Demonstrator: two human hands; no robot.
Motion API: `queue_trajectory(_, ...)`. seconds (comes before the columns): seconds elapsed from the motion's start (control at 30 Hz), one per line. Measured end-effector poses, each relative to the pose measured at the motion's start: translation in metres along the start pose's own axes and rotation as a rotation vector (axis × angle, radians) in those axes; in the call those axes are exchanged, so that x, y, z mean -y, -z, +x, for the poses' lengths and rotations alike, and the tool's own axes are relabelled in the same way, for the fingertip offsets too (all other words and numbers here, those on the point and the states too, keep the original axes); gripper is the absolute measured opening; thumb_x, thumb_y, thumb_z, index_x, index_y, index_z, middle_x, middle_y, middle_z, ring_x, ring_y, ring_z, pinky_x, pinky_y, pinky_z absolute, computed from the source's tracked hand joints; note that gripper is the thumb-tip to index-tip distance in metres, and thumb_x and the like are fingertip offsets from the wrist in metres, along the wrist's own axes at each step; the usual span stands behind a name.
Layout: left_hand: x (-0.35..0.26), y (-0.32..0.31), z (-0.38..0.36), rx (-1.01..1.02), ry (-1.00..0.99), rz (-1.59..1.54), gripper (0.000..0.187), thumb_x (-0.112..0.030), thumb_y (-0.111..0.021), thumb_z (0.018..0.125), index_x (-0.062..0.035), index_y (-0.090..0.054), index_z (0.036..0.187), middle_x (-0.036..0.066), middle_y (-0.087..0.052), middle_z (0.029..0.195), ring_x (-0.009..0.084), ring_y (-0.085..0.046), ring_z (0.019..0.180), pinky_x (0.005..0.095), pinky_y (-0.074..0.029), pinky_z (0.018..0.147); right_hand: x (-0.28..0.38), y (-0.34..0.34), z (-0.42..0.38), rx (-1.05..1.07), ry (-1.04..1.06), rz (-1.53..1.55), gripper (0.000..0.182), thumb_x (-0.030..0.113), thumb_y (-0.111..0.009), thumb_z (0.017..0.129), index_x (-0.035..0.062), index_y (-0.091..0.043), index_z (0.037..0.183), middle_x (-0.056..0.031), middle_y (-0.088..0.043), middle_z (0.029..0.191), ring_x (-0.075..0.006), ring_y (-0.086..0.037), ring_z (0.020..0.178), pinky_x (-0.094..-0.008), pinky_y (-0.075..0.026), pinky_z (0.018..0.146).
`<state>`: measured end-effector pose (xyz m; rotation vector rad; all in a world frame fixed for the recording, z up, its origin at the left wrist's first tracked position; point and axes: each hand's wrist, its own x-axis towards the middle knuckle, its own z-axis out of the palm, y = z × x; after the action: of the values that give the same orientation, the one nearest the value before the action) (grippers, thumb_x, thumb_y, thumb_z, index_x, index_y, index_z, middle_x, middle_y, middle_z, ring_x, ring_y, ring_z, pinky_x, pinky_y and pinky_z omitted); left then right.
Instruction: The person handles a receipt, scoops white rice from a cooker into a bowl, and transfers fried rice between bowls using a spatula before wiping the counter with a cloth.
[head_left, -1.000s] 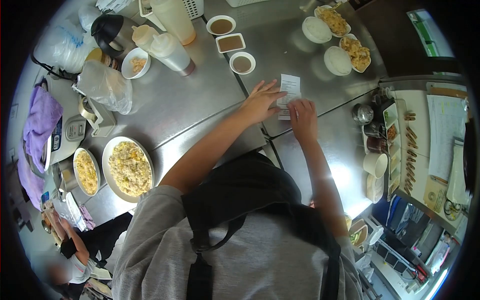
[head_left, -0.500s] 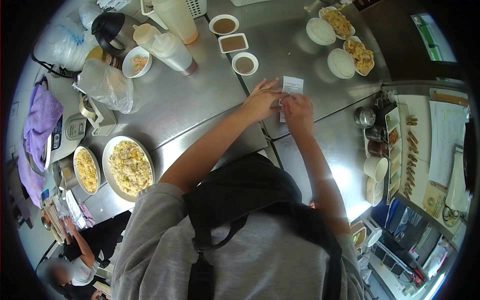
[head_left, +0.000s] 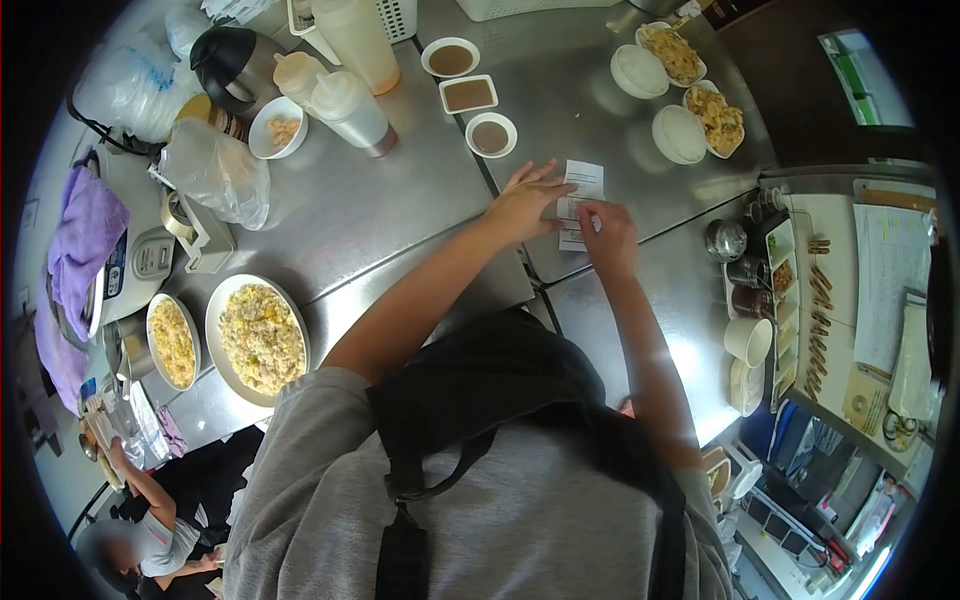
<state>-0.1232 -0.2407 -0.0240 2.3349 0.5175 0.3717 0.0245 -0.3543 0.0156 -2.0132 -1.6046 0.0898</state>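
Observation:
A printed paper slip [head_left: 584,178] lies on the steel counter. My left hand [head_left: 525,206] rests at its left edge, palm down with fingers spread, fingertips touching the paper. Over the slip's right edge is my right hand [head_left: 609,236], its fingers curled and thumb side against the paper; whether it pinches the slip is too small to tell. Left of the slip stand a round bowl of brown sauce [head_left: 490,135], a square bowl of sauce [head_left: 468,95] and another round one [head_left: 450,58].
Two bowls of rice [head_left: 680,134] sit beside fried food [head_left: 714,118] at the upper right. Fried rice [head_left: 260,335] fills a large plate at left. Squeeze bottles [head_left: 352,112] stand upper left. A container rack [head_left: 785,300] is at right. A co-worker [head_left: 165,530] is at lower left.
My right hand has moved slightly right and down, uncovering more of the slip. My left hand stays nearly in place. The co-worker's arm and body have shifted.

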Motion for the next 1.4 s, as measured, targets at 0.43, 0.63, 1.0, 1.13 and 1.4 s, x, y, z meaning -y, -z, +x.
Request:
queue_trajectory(0.43, -0.001, 0.003, -0.001, 0.021, -0.003, -0.006, 0.069, -0.024, -0.076, 0.074, -0.0182, -0.049, 0.138, 0.009, -0.048, 0.141, 0.0274, -0.024, 0.143, 0.0515, -0.015, 0.116, 0.003, -0.001, 0.015, 0.054, 0.248, -0.093, 0.015, 0.009, -0.071, 0.067, 0.0093, -0.056, 0.07, -0.0065, -0.061, 0.072, -0.0271, -0.06, 0.076, -0.0403, -0.049, 0.075)
queue_trajectory(0.63, -0.002, 0.004, -0.001, 0.002, -0.021, -0.015, 0.07, -0.024, -0.077, 0.073, -0.0173, -0.05, 0.137, 0.008, -0.048, 0.141, 0.0272, -0.024, 0.143, 0.0512, -0.014, 0.116, -0.011, 0.014, 0.012, 0.05, 0.162, -0.075, 0.015, 0.007, -0.07, 0.066, 0.0085, -0.055, 0.069, -0.0072, -0.06, 0.072, -0.0284, -0.059, 0.075, -0.0399, -0.049, 0.073)
queue_trajectory(1.0, -0.002, 0.003, -0.001, 0.023, -0.011, 0.006, 0.068, -0.025, -0.076, 0.074, -0.0167, -0.049, 0.137, 0.009, -0.049, 0.141, 0.028, -0.024, 0.143, 0.0518, -0.015, 0.116, -0.015, 0.003, 0.014, 0.111, 0.142, -0.075, 0.016, 0.007, -0.07, 0.067, 0.0082, -0.055, 0.072, -0.0073, -0.059, 0.073, -0.0279, -0.059, 0.074, -0.0403, -0.048, 0.066)
queue_trajectory(1.13, -0.005, 0.006, -0.001, 0.017, -0.013, 0.033, 0.066, -0.029, -0.075, 0.076, -0.0149, -0.05, 0.136, 0.008, -0.048, 0.141, 0.0265, -0.024, 0.143, 0.0494, -0.015, 0.117, -0.027, 0.018, 0.008, 0.08, 0.072, -0.135, 0.015, 0.004, -0.071, 0.068, 0.0085, -0.057, 0.074, -0.0073, -0.06, 0.075, -0.0276, -0.06, 0.074, -0.0393, -0.049, 0.066)
queue_trajectory(1.4, -0.008, 0.009, -0.001, -0.011, 0.009, -0.077, 0.078, -0.024, -0.077, 0.074, -0.0182, -0.041, 0.143, 0.013, -0.047, 0.142, 0.0292, -0.026, 0.142, 0.0501, -0.015, 0.116, -0.008, 0.015, -0.013, 0.028, 0.009, 0.038, 0.013, 0.006, -0.071, 0.073, 0.0076, -0.059, 0.077, -0.0083, -0.063, 0.078, -0.028, -0.063, 0.075, -0.0375, -0.051, 0.065)
